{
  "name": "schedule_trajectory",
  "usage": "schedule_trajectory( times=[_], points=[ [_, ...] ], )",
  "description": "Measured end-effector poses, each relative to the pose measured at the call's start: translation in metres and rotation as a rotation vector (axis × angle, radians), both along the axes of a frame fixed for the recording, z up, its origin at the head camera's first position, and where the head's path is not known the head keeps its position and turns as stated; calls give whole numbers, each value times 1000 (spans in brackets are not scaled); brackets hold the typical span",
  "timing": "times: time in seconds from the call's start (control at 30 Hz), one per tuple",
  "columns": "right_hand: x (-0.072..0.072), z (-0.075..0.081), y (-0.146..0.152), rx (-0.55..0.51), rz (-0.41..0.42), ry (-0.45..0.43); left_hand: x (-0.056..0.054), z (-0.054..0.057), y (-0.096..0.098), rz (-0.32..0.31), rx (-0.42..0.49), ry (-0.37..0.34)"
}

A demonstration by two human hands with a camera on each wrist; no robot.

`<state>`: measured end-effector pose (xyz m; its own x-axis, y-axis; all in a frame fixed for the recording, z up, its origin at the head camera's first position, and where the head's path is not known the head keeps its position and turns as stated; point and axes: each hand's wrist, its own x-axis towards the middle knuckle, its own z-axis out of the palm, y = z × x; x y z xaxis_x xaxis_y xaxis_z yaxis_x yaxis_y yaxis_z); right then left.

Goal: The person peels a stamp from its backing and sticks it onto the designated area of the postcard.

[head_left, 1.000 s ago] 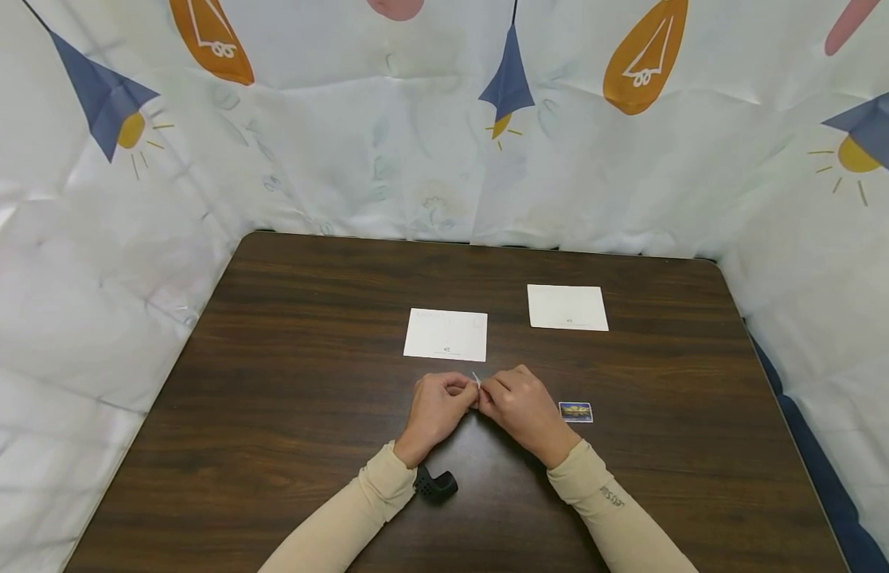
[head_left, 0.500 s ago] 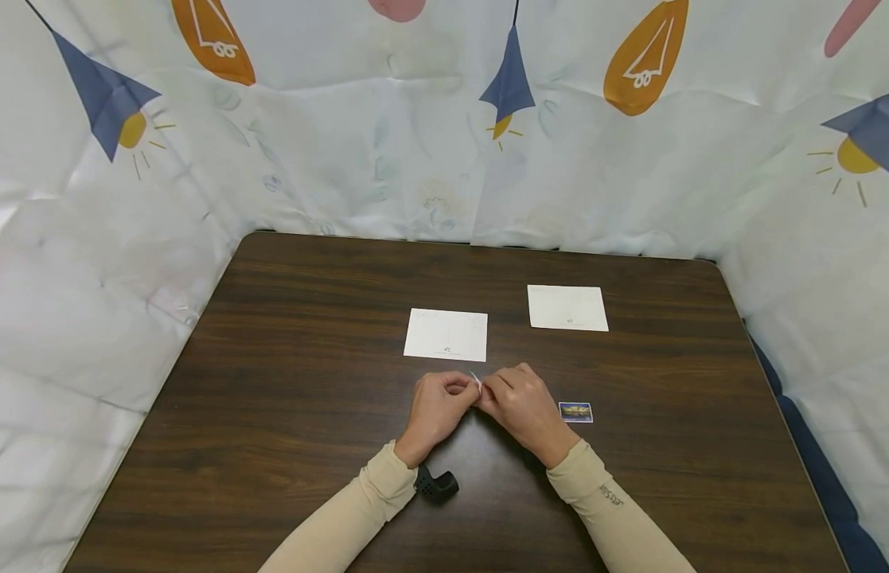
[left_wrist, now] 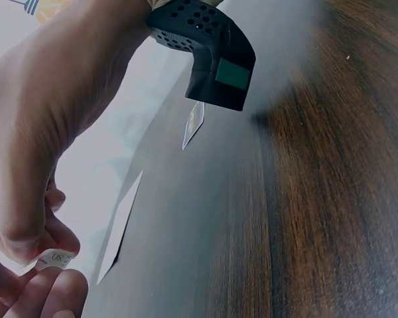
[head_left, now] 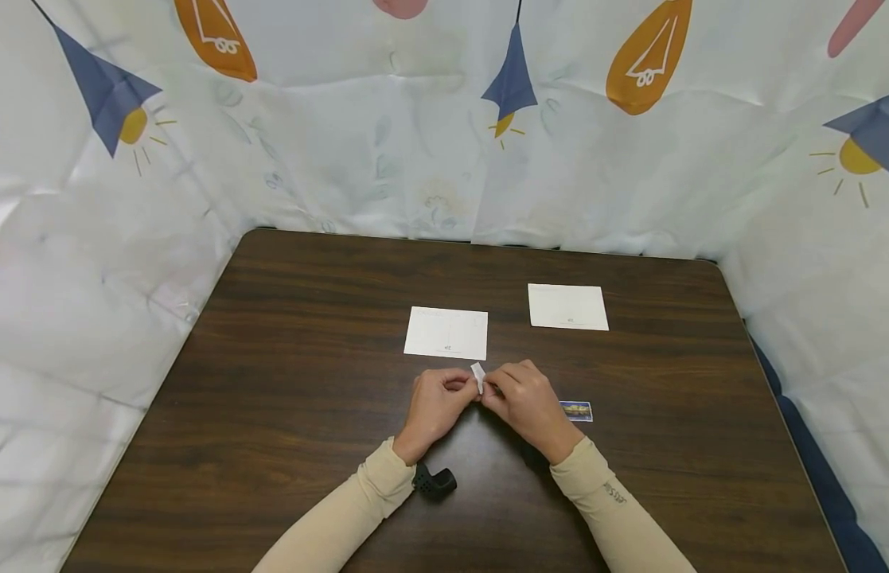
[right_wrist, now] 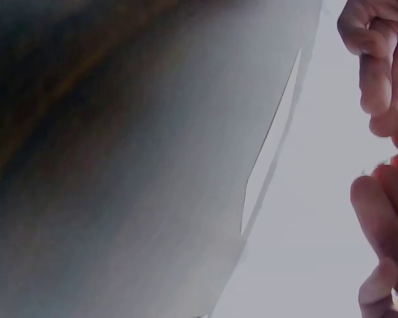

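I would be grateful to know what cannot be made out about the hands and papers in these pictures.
White slip: head view, lower end hidden by the fingers of the left hand and right hand.
Slip's printing: left wrist view, partly covered by fingers.
Stamp-like picture: head view, too small for detail.
Nearer postcard: head view, print too small to read.
Both hands: right wrist view, cut off by the right edge.

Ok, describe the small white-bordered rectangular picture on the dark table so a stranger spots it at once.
Start with the dark brown wood-grain table, then find the person's bare right hand. Just right of that hand lies a small flat rectangle with a white border. Unlike the two larger, mostly white rectangular cards farther back, it shows a blue and yellow picture.
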<state>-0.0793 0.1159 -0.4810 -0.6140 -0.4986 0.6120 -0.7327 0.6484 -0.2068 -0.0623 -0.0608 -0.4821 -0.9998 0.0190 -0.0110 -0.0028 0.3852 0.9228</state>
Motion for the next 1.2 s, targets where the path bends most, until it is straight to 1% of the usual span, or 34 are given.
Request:
schedule_trajectory(
  times=[0.1,0.23,0.37,0.5,0.6,0.9,1.03,1.2],
  points=[
    [0,1,1,18,16,-8,0,1,-1,0,-2,-10],
    [0,3,2,35,38,4,1,2,-1,-19,-9,-9],
    [0,2,0,54,41,46,1,2,-1,-37,-27,12],
    [1,1,-3,69,25,57,1,1,-1,-29,-35,33],
    [2,1,-3,58,12,46,2,2,0,-22,-29,39],
    [1,-1,-1,-12,-8,4,2,-1,0,-31,-15,42],
    [1,-1,-1,-23,-16,-3,2,0,0,-17,-23,25],
    [1,-1,0,-27,-23,-4,1,0,1,0,-26,25]
  ],
)
